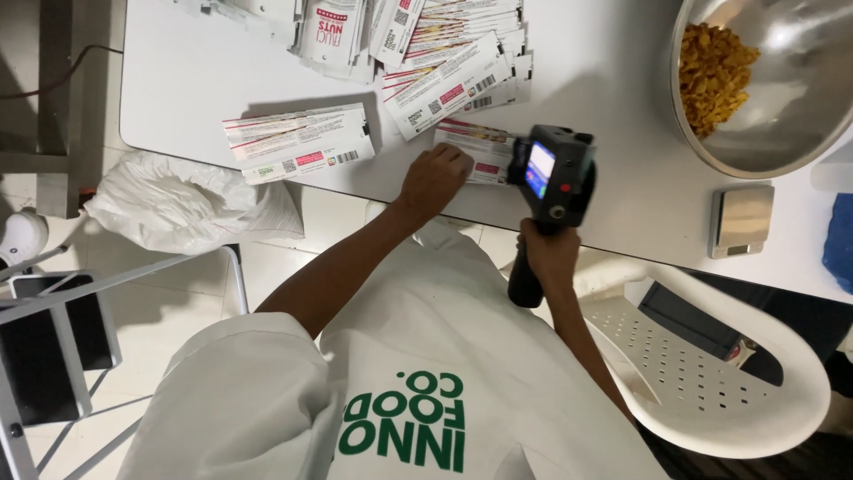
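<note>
Pouch pinned on white table by left hand; right hand grips handheld printer.

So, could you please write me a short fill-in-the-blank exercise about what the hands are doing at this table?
1. The right hand grips a black handheld ____ with a small screen.
2. The left hand presses on a flat ____ at the table edge.
3. The metal bowl holds ____ snack pieces.

Missing words: printer; pouch; yellow
</note>
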